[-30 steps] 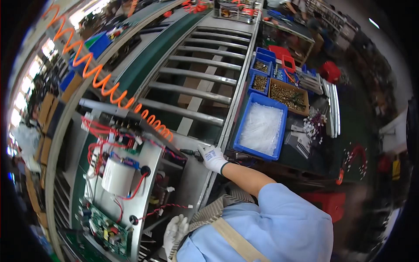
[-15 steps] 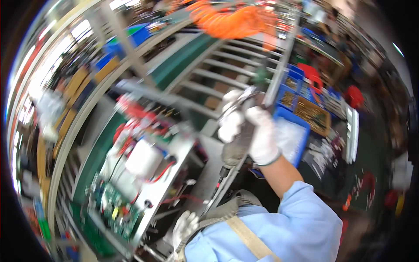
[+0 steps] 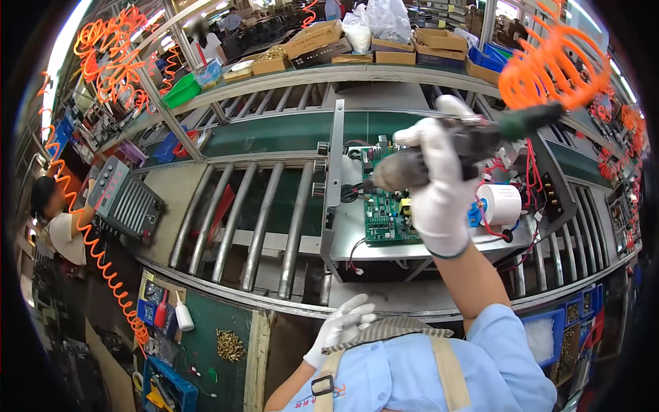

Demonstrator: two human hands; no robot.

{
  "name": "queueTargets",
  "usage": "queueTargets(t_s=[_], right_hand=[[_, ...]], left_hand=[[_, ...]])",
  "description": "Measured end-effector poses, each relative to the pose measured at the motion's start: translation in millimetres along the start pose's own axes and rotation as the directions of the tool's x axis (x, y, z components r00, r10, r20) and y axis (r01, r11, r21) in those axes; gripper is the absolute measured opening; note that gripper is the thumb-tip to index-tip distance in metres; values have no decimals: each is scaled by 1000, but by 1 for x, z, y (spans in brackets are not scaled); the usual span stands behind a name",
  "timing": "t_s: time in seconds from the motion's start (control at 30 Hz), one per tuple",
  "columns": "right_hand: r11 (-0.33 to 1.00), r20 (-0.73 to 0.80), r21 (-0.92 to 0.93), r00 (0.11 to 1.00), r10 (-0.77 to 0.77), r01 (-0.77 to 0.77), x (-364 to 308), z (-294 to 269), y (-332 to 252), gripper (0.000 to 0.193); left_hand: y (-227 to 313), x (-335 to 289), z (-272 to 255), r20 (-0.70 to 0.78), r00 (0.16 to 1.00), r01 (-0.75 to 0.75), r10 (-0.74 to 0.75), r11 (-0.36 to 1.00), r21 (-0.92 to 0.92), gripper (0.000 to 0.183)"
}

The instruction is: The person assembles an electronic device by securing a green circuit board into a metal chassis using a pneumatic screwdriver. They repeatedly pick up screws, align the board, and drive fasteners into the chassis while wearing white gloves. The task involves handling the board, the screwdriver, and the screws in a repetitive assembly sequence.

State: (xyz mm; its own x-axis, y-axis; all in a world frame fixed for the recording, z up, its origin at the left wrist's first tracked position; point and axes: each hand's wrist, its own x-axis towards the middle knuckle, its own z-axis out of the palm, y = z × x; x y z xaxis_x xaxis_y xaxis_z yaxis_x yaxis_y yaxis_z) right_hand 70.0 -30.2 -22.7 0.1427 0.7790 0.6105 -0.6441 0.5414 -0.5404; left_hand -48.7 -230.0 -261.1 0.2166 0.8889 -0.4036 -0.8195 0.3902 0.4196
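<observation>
My right hand [image 3: 443, 199], in a white glove, is closed round an air screwdriver [image 3: 398, 170] held sideways, its nose pointing left. A coiled orange hose [image 3: 549, 65] hangs behind the tool's dark rear end. Beneath lies an open metal chassis [image 3: 343, 237] holding a green circuit board [image 3: 388, 223], a white cylindrical part [image 3: 500, 204] and red wires. The tool's nose is close to the upright panel [image 3: 334, 165] at the chassis's left; whether it touches anything cannot be told. My left hand [image 3: 340, 329], gloved too, is open and empty near my waist, below the chassis.
The chassis stands on a roller conveyor [image 3: 257, 230]. Farther left, a person handles a grey-fronted unit [image 3: 127, 199]. A shelf [image 3: 384, 74] with cardboard boxes runs across the back. Brass screws [image 3: 230, 345] lie on the green bench at lower left; blue bins [image 3: 542, 336] stand at right.
My view has swung left, now facing the chassis squarely. The screwdriver, earlier pointing down beside the chassis, is now level above it. My left hand stays low near my waist.
</observation>
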Motion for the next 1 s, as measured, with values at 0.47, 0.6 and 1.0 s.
queueTargets(t_s=[0.47,0.6,1.0], right_hand=[[992,-63,53,991,116,-113,-7,-26,-14,35],[955,53,280,995,88,-100,-15,-65,-70,43],[1000,-118,16,993,-6,8,-1,-38,-10,32]], left_hand=[[30,-3,11,-50,991,-111,127,961,252,47],[37,7,71,118,982,-164,147,976,145,48],[29,3,115,98,995,-61,24,920,386,52]])
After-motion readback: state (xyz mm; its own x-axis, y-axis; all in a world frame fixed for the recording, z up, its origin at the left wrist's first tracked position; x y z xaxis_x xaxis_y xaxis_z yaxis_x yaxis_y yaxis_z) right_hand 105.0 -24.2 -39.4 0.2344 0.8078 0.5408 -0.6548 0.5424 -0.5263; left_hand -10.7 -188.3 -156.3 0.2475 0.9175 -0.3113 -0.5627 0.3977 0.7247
